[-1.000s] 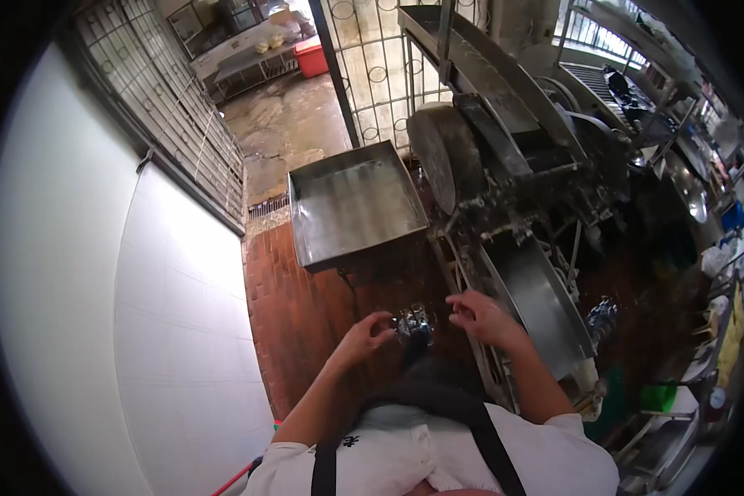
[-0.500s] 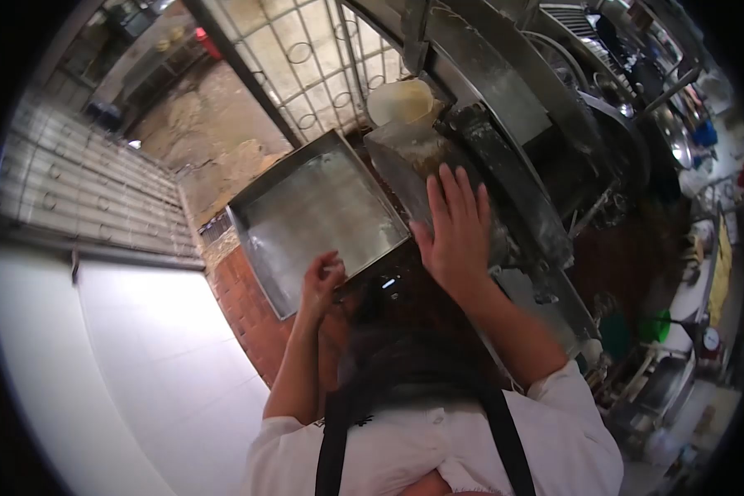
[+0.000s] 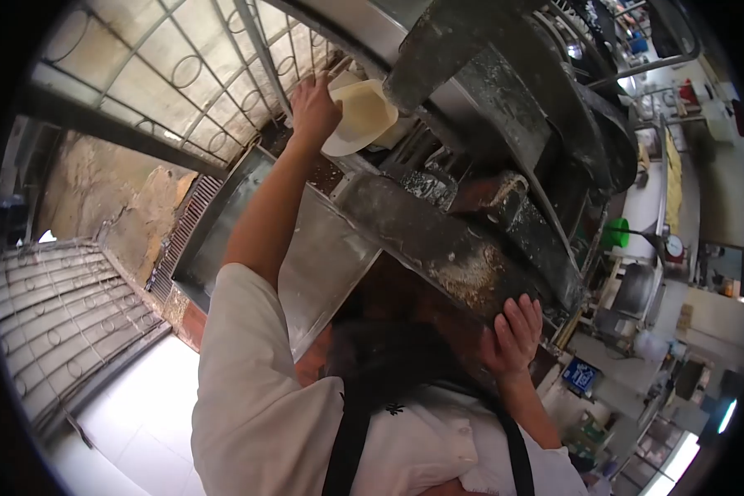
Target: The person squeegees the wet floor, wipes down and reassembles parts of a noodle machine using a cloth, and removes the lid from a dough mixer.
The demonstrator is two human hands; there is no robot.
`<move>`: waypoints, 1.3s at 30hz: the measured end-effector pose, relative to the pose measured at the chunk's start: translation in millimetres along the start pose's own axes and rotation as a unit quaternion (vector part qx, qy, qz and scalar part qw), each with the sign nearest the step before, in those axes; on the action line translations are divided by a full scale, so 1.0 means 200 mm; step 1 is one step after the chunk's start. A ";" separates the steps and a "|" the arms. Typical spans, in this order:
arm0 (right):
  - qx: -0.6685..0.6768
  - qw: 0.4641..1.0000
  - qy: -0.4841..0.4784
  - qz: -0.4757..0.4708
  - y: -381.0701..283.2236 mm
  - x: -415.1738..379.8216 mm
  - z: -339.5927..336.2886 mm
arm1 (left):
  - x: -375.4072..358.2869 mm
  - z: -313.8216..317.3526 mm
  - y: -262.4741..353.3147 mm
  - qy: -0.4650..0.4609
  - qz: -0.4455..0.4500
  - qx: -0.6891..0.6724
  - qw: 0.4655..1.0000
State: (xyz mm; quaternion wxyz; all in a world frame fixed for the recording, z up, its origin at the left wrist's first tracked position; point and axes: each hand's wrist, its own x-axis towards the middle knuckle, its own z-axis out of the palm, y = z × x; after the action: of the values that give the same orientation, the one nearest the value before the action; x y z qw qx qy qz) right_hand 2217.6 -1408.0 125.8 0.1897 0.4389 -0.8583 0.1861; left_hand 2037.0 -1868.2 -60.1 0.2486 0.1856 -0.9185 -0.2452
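Observation:
My left hand (image 3: 313, 113) reaches far forward, its fingers curled at the left rim of a pale, yellowish plastic container (image 3: 362, 120). The container stands in the corner between the barred gate and the machine; part of its edge is behind my hand. My right hand (image 3: 512, 337) lies with fingers stretched on the near end of a dark, worn metal machine cover (image 3: 446, 240) dusted with white residue. Below my left forearm, a large shallow metal tray (image 3: 331, 240) rests low beside the machine, partly covered by my arm.
A barred metal gate (image 3: 198, 66) stands beyond the tray, with another barred panel (image 3: 66, 306) at left. The big metal machine (image 3: 504, 107) rises ahead. At right are metal shelves, a dial scale (image 3: 674, 245), a green scoop-like item (image 3: 617, 232) and a blue box (image 3: 581, 376).
My left hand has moved forward from above the tray to the plastic container. My right hand has shifted back and right along the machine. The view has turned and come closer to the machine.

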 end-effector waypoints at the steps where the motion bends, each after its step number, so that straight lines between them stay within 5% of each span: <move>1: -0.007 1.000 -0.003 0.000 0.00 -0.01 0.00 | 0.04 0.02 0.06 -0.009 0.026 -0.043 0.999; 3: -0.019 1.000 -0.006 0.008 0.00 0.02 0.01 | 0.08 0.02 0.26 -0.006 0.128 -0.068 0.989; 4: -0.024 0.999 -0.015 0.017 -0.01 0.02 0.00 | 0.06 -0.02 0.38 -0.052 0.109 -0.060 0.991; 9: -0.046 0.998 -0.049 0.018 -0.02 0.00 -0.02 | 0.10 0.40 0.10 -0.227 0.103 0.162 0.955; 11: -0.043 0.997 -0.051 0.026 -0.04 0.00 -0.02 | 0.20 0.47 -0.04 -0.226 0.117 0.007 0.967; 15: -0.042 0.997 -0.052 0.025 -0.02 -0.02 -0.01 | 0.07 0.27 0.15 -0.099 0.143 -0.013 0.985; 18: -0.047 0.997 -0.041 0.036 -0.03 -0.02 -0.01 | -0.10 0.21 0.36 -0.392 0.117 -0.076 0.909; 22: -0.041 0.998 -0.040 0.031 -0.01 -0.02 -0.01 | -0.20 0.95 -0.02 -0.232 0.192 -0.078 0.950; 25: -0.047 0.997 -0.044 0.031 -0.01 -0.03 -0.02 | -0.20 1.09 -0.07 -0.151 0.231 -0.077 0.958; 29: -0.047 0.998 -0.038 0.031 -0.01 -0.02 -0.01 | -0.18 0.96 0.02 -0.244 0.206 -0.046 0.947; 33: -0.047 0.998 -0.033 0.030 0.00 -0.02 -0.01 | 0.01 0.59 0.21 -0.347 0.202 -0.253 0.880; 36: -0.042 0.999 -0.022 0.025 0.01 -0.02 0.00 | 0.08 0.33 0.40 -0.526 0.043 -0.245 0.813; 39: -0.040 0.999 -0.021 0.024 0.01 -0.01 0.00 | 0.04 0.48 0.32 -0.504 0.031 -0.280 0.816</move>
State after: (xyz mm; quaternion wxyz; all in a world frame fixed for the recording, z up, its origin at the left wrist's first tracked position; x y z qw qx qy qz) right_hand 2217.7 -1405.0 124.5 0.1848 0.4137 -0.8792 0.1472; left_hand 1964.5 -1786.2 -95.3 -0.2008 -0.0697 -0.8124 -0.5429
